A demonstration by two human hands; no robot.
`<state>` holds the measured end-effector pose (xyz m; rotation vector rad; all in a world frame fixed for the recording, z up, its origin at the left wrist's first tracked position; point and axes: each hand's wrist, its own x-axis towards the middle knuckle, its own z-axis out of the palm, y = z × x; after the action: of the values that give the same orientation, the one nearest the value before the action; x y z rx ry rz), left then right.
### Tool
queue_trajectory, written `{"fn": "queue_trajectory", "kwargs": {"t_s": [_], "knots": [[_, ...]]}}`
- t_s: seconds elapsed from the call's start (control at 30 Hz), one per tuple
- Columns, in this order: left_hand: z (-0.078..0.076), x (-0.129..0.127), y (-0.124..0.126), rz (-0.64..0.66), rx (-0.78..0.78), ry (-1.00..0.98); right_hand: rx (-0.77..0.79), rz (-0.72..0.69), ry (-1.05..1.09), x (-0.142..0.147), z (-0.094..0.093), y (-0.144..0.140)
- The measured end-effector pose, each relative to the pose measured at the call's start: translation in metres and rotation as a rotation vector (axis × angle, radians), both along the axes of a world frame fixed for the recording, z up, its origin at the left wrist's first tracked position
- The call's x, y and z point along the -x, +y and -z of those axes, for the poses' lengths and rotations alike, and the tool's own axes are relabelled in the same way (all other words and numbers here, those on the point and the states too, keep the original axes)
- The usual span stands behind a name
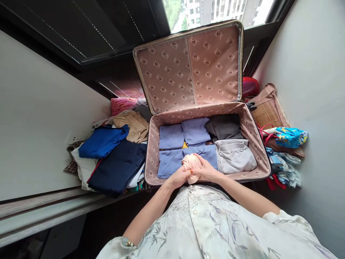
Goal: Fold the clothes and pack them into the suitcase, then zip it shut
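Observation:
An open suitcase (153, 144) with pink patterned lining lies in front of me, its lid (188, 68) propped upright. Inside lie folded periwinkle-blue garments (172, 136), a dark grey garment (223, 126) and a light grey garment (234, 156). Over the suitcase's near edge, my left hand (179, 177) and my right hand (206, 169) together grip a rolled peach-pink cloth (191, 162). The roll sits just above the blue garments.
A heap of clothes lies left of the suitcase: a royal blue piece (102, 142), a navy piece (118, 167), a tan piece (133, 126) and a pink knit (121, 105). A woven bag (266, 108) and colourful patterned fabrics (289, 137) sit on the right by the wall.

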<state>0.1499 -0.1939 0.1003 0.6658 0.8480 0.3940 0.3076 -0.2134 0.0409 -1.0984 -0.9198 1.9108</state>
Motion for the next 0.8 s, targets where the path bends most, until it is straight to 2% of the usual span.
{"fn": "queue_trajectory", "kwargs": {"t_s": [0.07, 0.13, 0.23, 0.3, 0.43, 0.57, 0.63, 0.73, 0.8], "knots": [[0.005, 0.014, -0.005, 0.052, -0.02, 0.013, 0.013, -0.037, -0.098, -0.017, -0.002, 0.0], [0.011, 0.029, -0.011, 0.043, -0.031, 0.122, 0.014, -0.083, -0.204, -0.04, -0.002, 0.002], [0.019, 0.05, -0.023, -0.146, 0.007, 0.331, 0.033, -0.103, -0.364, -0.074, -0.004, 0.011], [0.021, 0.064, -0.03, -0.281, 0.044, 0.374, 0.039, -0.089, -0.45, -0.097, -0.009, 0.025], [0.011, 0.092, -0.042, -0.412, 0.081, 0.394, 0.03, -0.032, -0.521, -0.139, -0.027, 0.063], [-0.001, 0.109, -0.052, -0.484, 0.076, 0.413, -0.039, -0.085, -0.391, -0.161, -0.038, 0.103], [-0.004, 0.113, -0.058, -0.513, 0.072, 0.409, -0.152, -0.162, -0.449, -0.164, -0.034, 0.122], [-0.006, 0.116, -0.065, -0.554, 0.085, 0.399, -0.369, -0.206, -0.839, -0.162, -0.015, 0.149], [-0.006, 0.118, -0.069, -0.579, 0.104, 0.396, -0.441, -0.188, -1.03, -0.159, 0.0, 0.166]]}}
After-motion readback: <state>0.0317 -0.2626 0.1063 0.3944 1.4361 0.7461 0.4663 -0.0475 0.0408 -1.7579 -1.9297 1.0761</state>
